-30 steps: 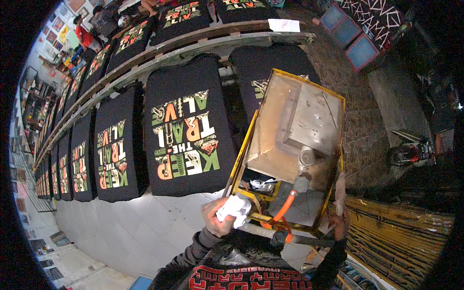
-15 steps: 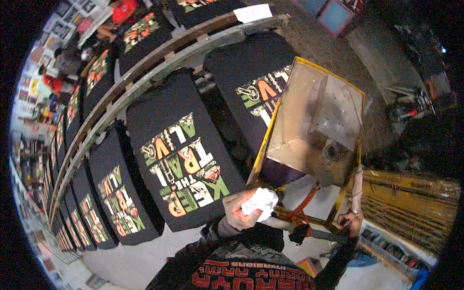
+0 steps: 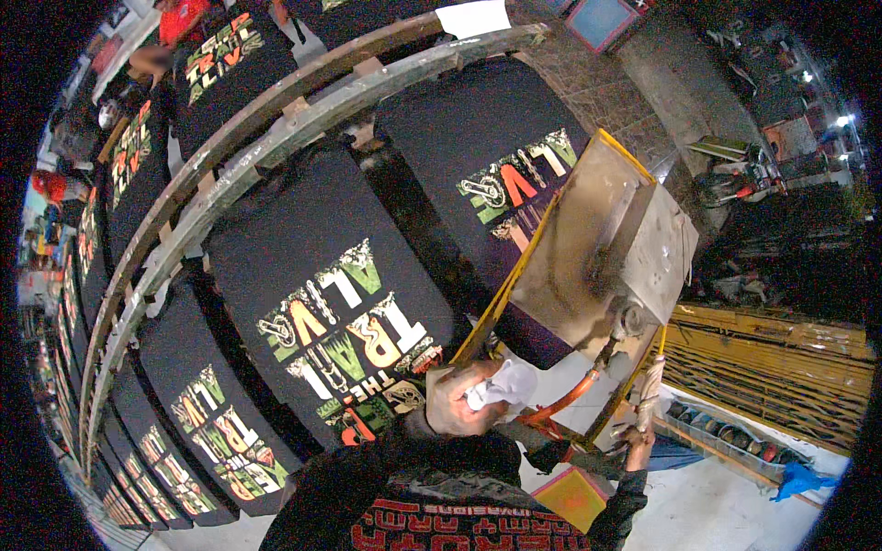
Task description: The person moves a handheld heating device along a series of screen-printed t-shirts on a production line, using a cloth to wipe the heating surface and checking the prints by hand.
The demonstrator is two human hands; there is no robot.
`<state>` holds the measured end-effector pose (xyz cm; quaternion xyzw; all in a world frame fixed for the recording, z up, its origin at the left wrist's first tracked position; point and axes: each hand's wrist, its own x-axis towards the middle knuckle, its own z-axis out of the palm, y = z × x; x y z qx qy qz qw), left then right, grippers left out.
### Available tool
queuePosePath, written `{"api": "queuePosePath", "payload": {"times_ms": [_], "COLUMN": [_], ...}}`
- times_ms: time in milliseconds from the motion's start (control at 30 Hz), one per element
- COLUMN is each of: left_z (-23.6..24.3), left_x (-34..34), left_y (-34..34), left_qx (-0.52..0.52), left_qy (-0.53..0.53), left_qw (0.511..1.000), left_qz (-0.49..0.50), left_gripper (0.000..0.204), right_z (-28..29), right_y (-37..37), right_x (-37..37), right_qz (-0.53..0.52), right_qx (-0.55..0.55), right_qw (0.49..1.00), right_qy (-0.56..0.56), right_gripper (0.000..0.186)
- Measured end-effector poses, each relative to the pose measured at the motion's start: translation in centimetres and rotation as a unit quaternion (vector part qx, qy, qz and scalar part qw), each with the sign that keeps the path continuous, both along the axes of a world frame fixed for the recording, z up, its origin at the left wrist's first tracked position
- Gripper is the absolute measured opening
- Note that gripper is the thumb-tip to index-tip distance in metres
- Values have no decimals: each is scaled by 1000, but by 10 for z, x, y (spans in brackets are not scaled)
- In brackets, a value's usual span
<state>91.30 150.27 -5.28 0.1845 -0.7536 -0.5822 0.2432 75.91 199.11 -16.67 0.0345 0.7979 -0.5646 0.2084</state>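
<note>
My left hand (image 3: 450,404) is closed around a crumpled white cloth (image 3: 505,384), over the lower edge of a black printed T-shirt (image 3: 303,220). On the right, my right hand (image 3: 637,444) is closed at the lower end of a wrapped handle (image 3: 650,390). This handle belongs to a metal box (image 3: 574,262) with a yellow frame, held tilted over the lower part of another black T-shirt (image 3: 473,110). An orange hose (image 3: 570,397) runs from a round fitting on the box toward my body. Part of that shirt's print is hidden by the box.
A curved double rail (image 3: 276,129) runs behind the row of printed shirts, with white paper (image 3: 472,18) on its end. More shirts and people stand beyond it. At right are a slatted yellow rack (image 3: 772,367) and a tray of containers (image 3: 735,441); a yellow-centred frame (image 3: 574,496) lies below.
The metal box has tilted, and more of the print on the shirt beside it shows. My right hand has shifted left and lower. The whole view has turned somewhat; both hands keep their hold.
</note>
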Motion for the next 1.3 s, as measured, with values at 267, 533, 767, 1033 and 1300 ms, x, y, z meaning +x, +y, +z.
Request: {"api": "queuePosePath", "payload": {"times_ms": [267,533,767,1033,1300], "left_z": [36,44,-28,-57,-69], "left_x": [-8,-22,-95,-139,-139], "left_y": [0,-110,-147,-169,-164], "left_qx": [183,58,-152,-319,-421], "left_qy": [-100,-112,-203,-359,-334], "left_qw": [977,981,966,865,823], "left_qz": [37,149,-45,-147,-184], "left_gripper": [26,24,43,31,70], "right_z": [44,72,55,27,36], "right_y": [-60,-103,-94,-56,-63], "right_x": [1,4,7,12,13], "right_qz": [-58,-53,-76,-70,-53], "right_qx": [-17,-38,-69,-130,-109], "right_qw": [991,985,986,980,985], "right_qy": [-117,-158,-131,-133,-120], "right_gripper": [33,48,52,49,50]}}
